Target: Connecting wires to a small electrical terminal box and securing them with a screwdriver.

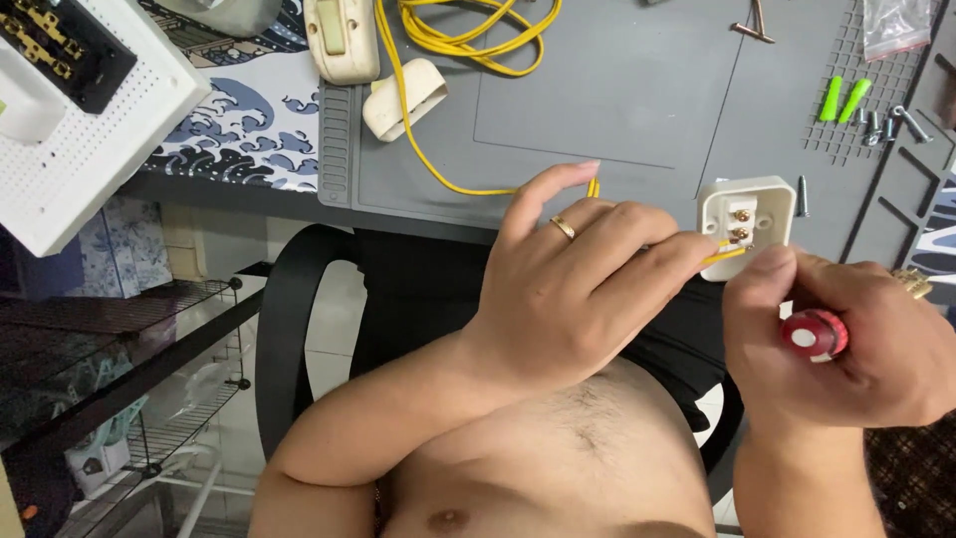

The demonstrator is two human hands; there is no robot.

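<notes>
My left hand (583,274), a gold ring on one finger, pinches the end of a yellow wire (725,256) between fingertips. The wire's tip points into a small cream socket housing (749,214) with brass terminals, lying open side up at the near edge of the grey mat. My right hand (846,339) is closed around a screwdriver with a red handle (815,334), and its thumb tip touches the wire just below the housing. The screwdriver's shaft is hidden by the hand.
The grey work mat (617,90) holds a coil of yellow cable (468,40), two cream plug shells (403,98), loose screws (886,125), two green wall plugs (842,100) and a plastic bag (896,25). A white perforated box (90,120) sits at far left. Black chair below.
</notes>
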